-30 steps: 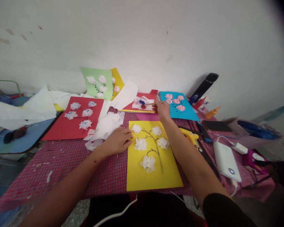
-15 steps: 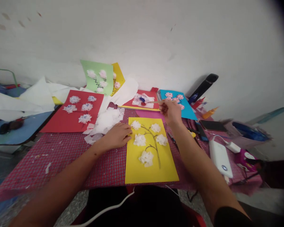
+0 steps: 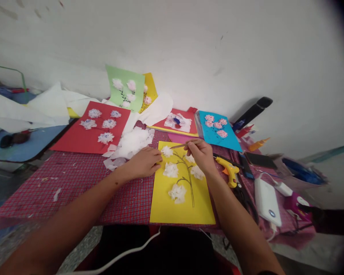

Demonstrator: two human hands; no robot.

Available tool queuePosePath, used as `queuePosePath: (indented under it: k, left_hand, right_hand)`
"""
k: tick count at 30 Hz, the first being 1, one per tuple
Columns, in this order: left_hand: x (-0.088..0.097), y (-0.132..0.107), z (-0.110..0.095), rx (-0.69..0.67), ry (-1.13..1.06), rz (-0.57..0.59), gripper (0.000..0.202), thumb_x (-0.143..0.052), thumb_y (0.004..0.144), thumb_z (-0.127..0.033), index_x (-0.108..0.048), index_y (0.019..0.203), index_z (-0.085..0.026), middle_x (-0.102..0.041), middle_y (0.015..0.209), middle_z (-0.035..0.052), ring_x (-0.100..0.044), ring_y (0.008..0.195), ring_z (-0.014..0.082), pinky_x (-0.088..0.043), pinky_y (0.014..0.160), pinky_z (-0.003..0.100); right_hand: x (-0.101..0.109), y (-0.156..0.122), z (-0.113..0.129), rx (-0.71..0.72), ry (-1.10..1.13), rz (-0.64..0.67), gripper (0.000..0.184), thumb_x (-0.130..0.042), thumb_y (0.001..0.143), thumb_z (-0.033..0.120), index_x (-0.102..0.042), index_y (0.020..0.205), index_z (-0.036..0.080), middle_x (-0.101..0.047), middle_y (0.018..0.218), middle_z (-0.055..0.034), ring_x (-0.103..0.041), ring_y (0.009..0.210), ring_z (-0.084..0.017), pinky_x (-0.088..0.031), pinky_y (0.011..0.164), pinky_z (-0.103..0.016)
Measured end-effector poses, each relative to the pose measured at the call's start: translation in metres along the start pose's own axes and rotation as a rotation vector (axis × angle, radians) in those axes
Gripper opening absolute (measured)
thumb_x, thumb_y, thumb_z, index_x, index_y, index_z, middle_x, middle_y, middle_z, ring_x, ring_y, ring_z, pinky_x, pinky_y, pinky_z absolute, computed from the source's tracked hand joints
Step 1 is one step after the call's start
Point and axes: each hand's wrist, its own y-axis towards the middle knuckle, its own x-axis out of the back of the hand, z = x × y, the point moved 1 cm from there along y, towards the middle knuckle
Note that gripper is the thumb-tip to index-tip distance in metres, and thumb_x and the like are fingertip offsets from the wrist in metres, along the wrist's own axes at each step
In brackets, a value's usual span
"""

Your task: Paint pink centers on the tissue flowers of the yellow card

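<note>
My right hand (image 3: 200, 154) pinches a thin wooden stick (image 3: 179, 146) over the top of a yellow sheet (image 3: 163, 208). The stick's tip is at the upper-left white paper flower (image 3: 167, 151); whether it ends in bristles I cannot tell. Several crumpled white flowers sit on the sheet along a drawn brown branch (image 3: 188, 173), one partly hidden by my right hand. My left hand (image 3: 145, 162) lies flat, fingertips at the sheet's left edge, holding nothing. Behind, a white tissue with blue and red paint (image 3: 177, 123) rests on a red sheet.
Torn white tissue (image 3: 134, 143) lies beside my left hand. Flower pictures on red (image 3: 74, 133), green (image 3: 126, 82) and blue (image 3: 206, 131) sheets stand around. To the right are a yellow glue gun (image 3: 231, 173), scissors (image 3: 245, 200), paint bottles (image 3: 259, 144) and a white power bank (image 3: 268, 202).
My right hand has brought the stick from the painted tissue down and left to the upper-left flower. The glue gun has come into fuller view. My left hand stays at the sheet's edge.
</note>
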Motion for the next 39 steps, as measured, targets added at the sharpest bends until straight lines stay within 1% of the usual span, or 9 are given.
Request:
queuePosePath:
  k: [3, 7, 10, 13, 19, 25, 30, 34, 39]
  left_hand:
    - [0.000, 0.000, 0.000, -0.010, -0.001, -0.008, 0.019, -0.058, 0.098, -0.026, -0.074, 0.104, -0.019, -0.073, 0.116, 0.0111, -0.066, 0.110, 0.0275, -0.047, 0.104, 0.047]
    - [0.002, 0.001, -0.001, -0.005, -0.002, 0.006, 0.020, -0.058, 0.098, -0.024, -0.075, 0.104, -0.018, -0.073, 0.115, 0.0122, -0.066, 0.109, 0.0286, -0.048, 0.103, 0.049]
    - [0.003, 0.001, -0.002, -0.001, 0.003, 0.028, 0.020, -0.058, 0.098, -0.025, -0.075, 0.103, -0.017, -0.073, 0.116, 0.0127, -0.067, 0.109, 0.0291, -0.048, 0.102, 0.049]
    - [0.003, 0.002, -0.003, 0.005, 0.003, 0.025, 0.018, -0.058, 0.097, -0.024, -0.075, 0.102, -0.017, -0.073, 0.115, 0.0119, -0.067, 0.108, 0.0282, -0.048, 0.101, 0.048]
    - [0.003, 0.001, -0.002, 0.000, -0.005, 0.009, 0.018, -0.059, 0.096, -0.023, -0.075, 0.102, -0.018, -0.073, 0.114, 0.0116, -0.067, 0.109, 0.0282, -0.048, 0.102, 0.048]
    - [0.003, 0.001, -0.001, -0.017, -0.024, -0.022, 0.019, -0.058, 0.096, -0.024, -0.076, 0.103, -0.020, -0.072, 0.110, 0.0103, -0.066, 0.105, 0.0263, -0.049, 0.101, 0.046]
    - [0.003, 0.001, -0.001, -0.006, -0.016, -0.004, 0.020, -0.058, 0.097, -0.026, -0.076, 0.105, -0.020, -0.072, 0.112, 0.0108, -0.066, 0.108, 0.0270, -0.049, 0.102, 0.048]
    - [0.005, 0.001, -0.002, 0.002, -0.029, 0.014, 0.021, -0.058, 0.098, -0.027, -0.075, 0.106, -0.018, -0.072, 0.116, 0.0120, -0.066, 0.111, 0.0282, -0.049, 0.105, 0.050]
    - [0.006, 0.001, -0.003, -0.003, -0.036, 0.007, 0.020, -0.057, 0.099, -0.028, -0.075, 0.105, -0.020, -0.072, 0.115, 0.0113, -0.066, 0.110, 0.0273, -0.049, 0.103, 0.048]
  right_hand:
    - [-0.006, -0.006, -0.001, 0.011, -0.065, 0.060, 0.028, -0.068, 0.093, 0.046, -0.074, 0.089, 0.019, -0.076, 0.083, -0.0048, -0.064, 0.058, -0.013, -0.052, 0.055, -0.028]
    - [-0.009, -0.010, -0.001, 0.012, -0.146, 0.092, 0.032, -0.066, 0.094, 0.050, -0.075, 0.098, 0.019, -0.078, 0.086, -0.0061, -0.066, 0.060, -0.015, -0.053, 0.057, -0.029]
    - [-0.009, -0.010, -0.002, 0.010, -0.179, 0.099, 0.034, -0.065, 0.094, 0.052, -0.074, 0.097, 0.019, -0.078, 0.086, -0.0069, -0.066, 0.060, -0.016, -0.052, 0.056, -0.030]
    - [-0.009, -0.010, -0.003, 0.014, -0.203, 0.096, 0.035, -0.064, 0.094, 0.053, -0.074, 0.097, 0.020, -0.078, 0.087, -0.0072, -0.065, 0.059, -0.016, -0.051, 0.056, -0.030]
    - [-0.009, -0.010, -0.004, -0.008, -0.135, 0.088, 0.034, -0.066, 0.092, 0.053, -0.073, 0.095, 0.020, -0.078, 0.084, -0.0068, -0.066, 0.059, -0.017, -0.054, 0.057, -0.031]
    - [-0.012, -0.012, -0.004, -0.017, -0.130, 0.085, 0.035, -0.065, 0.093, 0.054, -0.074, 0.097, 0.021, -0.079, 0.089, -0.0075, -0.066, 0.061, -0.017, -0.054, 0.057, -0.031]
    - [-0.012, -0.013, -0.010, -0.009, -0.150, 0.110, 0.035, -0.063, 0.095, 0.054, -0.075, 0.095, 0.021, -0.079, 0.093, -0.0080, -0.066, 0.061, -0.016, -0.054, 0.058, -0.031]
    - [-0.009, -0.012, -0.010, -0.006, -0.162, 0.082, 0.035, -0.062, 0.095, 0.054, -0.075, 0.094, 0.021, -0.079, 0.092, -0.0078, -0.066, 0.062, -0.016, -0.052, 0.058, -0.030]
    - [-0.007, -0.014, -0.009, -0.012, -0.162, 0.065, 0.034, -0.062, 0.095, 0.052, -0.074, 0.099, 0.021, -0.079, 0.090, -0.0068, -0.066, 0.061, -0.016, -0.052, 0.058, -0.030]
